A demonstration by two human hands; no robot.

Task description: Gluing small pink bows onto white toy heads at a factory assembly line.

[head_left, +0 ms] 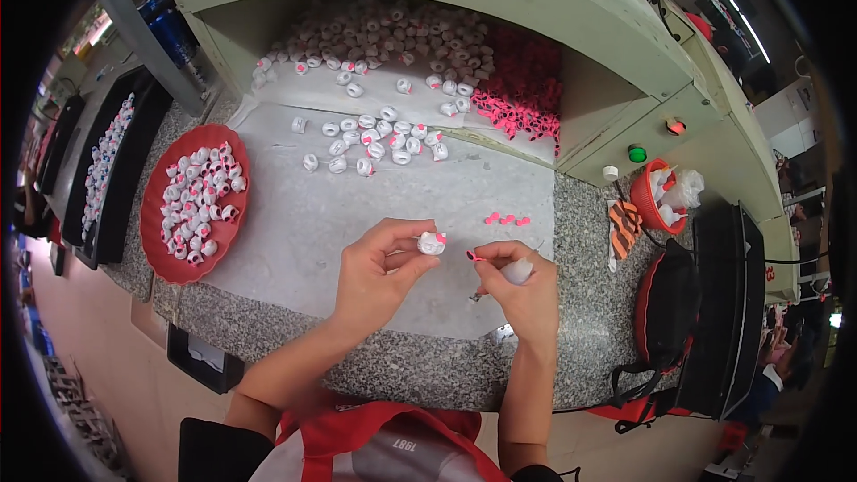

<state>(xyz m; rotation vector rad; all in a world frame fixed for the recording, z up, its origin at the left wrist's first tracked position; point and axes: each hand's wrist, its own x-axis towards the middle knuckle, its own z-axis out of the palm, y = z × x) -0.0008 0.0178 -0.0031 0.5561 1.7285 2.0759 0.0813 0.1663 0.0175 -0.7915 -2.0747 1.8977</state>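
Left hand (379, 270) pinching small white plastic cap (431, 244) between fingertips; right hand (518, 284) gripping tiny pink plug (473, 255), fingers closing around clear piece, above grey speckled stone worktop (589, 303).

Left hand (379, 268) pinches a white cap (432, 244); right hand (518, 281) holds a pink plug (472, 255) just beside it.

A single head-worn fisheye view looks steeply down, close over the granite worktop (295, 321) before the person.
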